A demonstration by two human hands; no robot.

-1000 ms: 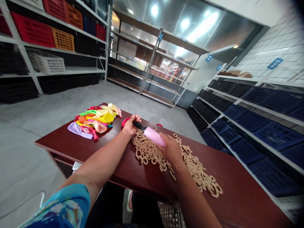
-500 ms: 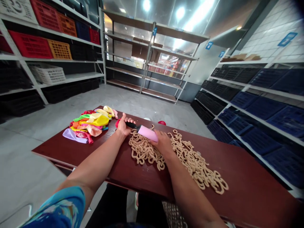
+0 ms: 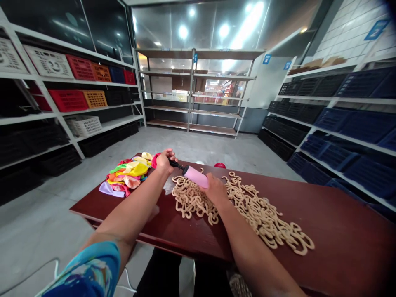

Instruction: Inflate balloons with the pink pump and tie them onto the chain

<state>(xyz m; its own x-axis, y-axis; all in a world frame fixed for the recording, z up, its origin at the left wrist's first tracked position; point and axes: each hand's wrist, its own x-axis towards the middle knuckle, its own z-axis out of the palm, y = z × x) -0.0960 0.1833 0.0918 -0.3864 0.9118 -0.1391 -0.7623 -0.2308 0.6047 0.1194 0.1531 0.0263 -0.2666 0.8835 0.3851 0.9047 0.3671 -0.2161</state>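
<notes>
A pink balloon pump with a thin black end is held over the table. My right hand is closed round the pink barrel at its near end. My left hand is closed at the tip of the black end, where a red balloon sticks out beside the palm. The fingers hide how the balloon sits on the tip. Left of that hand lies a pile of flat, uninflated balloons in many colours. Beneath and beside the pump are heaps of beige curled pieces.
The dark red table spans the front. Beyond its far edge, a red rounded object shows. Shelves with coloured crates stand left, a rack at the back, and dark blue crates right. A white cable lies lower left.
My view has tilted upward and turned a little left. The left hand has turned, and more of the red balloon shows beside it. Both hands keep hold.
</notes>
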